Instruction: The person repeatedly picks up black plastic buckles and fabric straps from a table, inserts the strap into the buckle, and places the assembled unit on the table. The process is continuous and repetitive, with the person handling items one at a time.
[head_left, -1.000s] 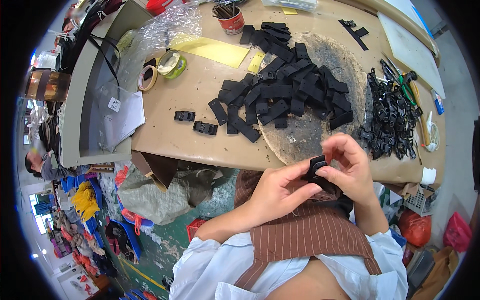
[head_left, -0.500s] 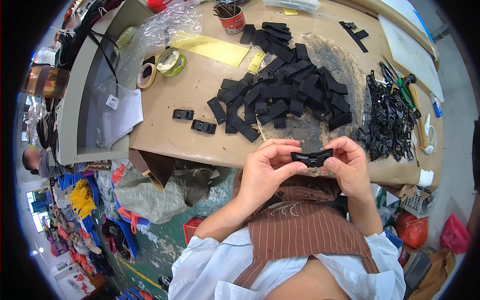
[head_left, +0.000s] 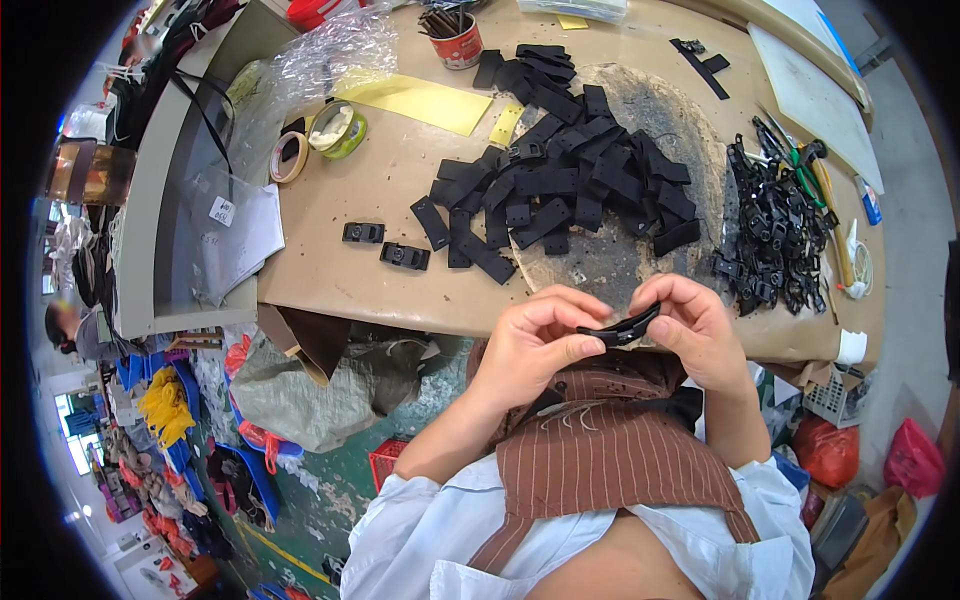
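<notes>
Left hand and right hand meet in front of the wearer's body, just past the near edge of the table, each nearly closed in a thumb-and-finger pinch. Between them they grip a short, slightly curved black strap piece, one end in each hand, tilted so that the right end sits higher. It lies directly between the fingertips, off the table. Holding it by the ends seems to leave its middle free to look at or flex; seen nearly edge-on, its details are too small to tell.

Below the hands is a brown striped apron. Just beyond them lies a worn round board on a brown-covered table, perhaps there to protect the surface. A loose heap of black strips spreads over the board and past its left side, within easy reach.

To the right of the board, a pile of black buckles lies near a hammer, probably kept separate for easy picking. To the left, two black buckled pieces rest side by side, apart from the heap, as though set aside. Farther off are a tape roll, a green tin, a yellow sheet and a red tub holding dark rods upright.
</notes>
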